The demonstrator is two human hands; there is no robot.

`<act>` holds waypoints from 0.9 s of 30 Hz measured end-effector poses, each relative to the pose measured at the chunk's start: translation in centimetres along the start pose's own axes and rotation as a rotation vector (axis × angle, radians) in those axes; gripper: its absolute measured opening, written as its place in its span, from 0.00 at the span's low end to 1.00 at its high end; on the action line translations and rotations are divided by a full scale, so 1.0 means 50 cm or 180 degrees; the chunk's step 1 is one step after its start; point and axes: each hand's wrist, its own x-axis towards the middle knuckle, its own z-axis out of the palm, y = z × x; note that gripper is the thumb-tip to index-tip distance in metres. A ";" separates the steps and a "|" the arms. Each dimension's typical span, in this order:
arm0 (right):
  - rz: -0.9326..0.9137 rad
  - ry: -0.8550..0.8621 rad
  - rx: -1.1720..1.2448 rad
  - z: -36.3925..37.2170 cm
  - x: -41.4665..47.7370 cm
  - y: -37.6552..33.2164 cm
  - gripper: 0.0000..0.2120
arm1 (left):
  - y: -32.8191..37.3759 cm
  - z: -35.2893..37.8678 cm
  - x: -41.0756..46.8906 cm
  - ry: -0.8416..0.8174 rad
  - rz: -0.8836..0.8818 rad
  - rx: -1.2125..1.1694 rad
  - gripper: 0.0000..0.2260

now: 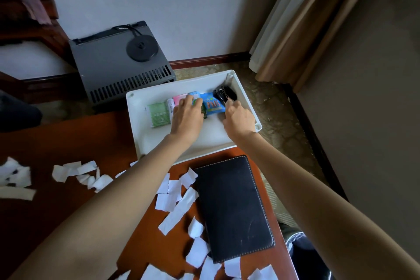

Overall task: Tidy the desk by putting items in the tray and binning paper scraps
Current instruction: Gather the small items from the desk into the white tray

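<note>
A: Starting left of the tray [211,136], what was there?

B: Torn paper scraps [75,170] lay on the desk [68,138], left of the tray and in front of it. None looked binned yet, and no bin was in view. Behind the tray's left corner stood a grey vented box [120,68].

A: And inside the tray?

B: A row of small packets sat along its far side: a green packet [159,115] at the left, then a pink packet [178,99]. My guess is they were lined up to leave room for more.

A: The hands?

B: The left hand [188,117] was in the tray's middle with its fingers bent down onto the packets. I couldn't tell if it gripped one or only pressed. A blue packet [212,104] lay right of it, then a black glossy object [223,94] in the far right corner. The right hand [239,119] pinched at that object's near edge, probably nudging it into line.

A: Any writing?

B: There was print on the green and blue packets, but it was too small to read. A black notebook [234,209] waited in front of the tray.
</note>
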 end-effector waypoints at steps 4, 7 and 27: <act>-0.0020 0.0113 0.0098 -0.034 -0.062 -0.018 0.18 | 0.004 -0.049 -0.054 0.0127 -0.0103 -0.0146 0.16; -0.0130 0.0175 0.0057 -0.055 -0.140 -0.043 0.18 | 0.003 -0.085 -0.125 0.0172 -0.0221 -0.0299 0.15; 0.0817 -0.0694 0.0124 0.239 -0.665 -0.048 0.23 | -0.020 0.078 -0.711 -0.0708 -0.0578 -0.0740 0.16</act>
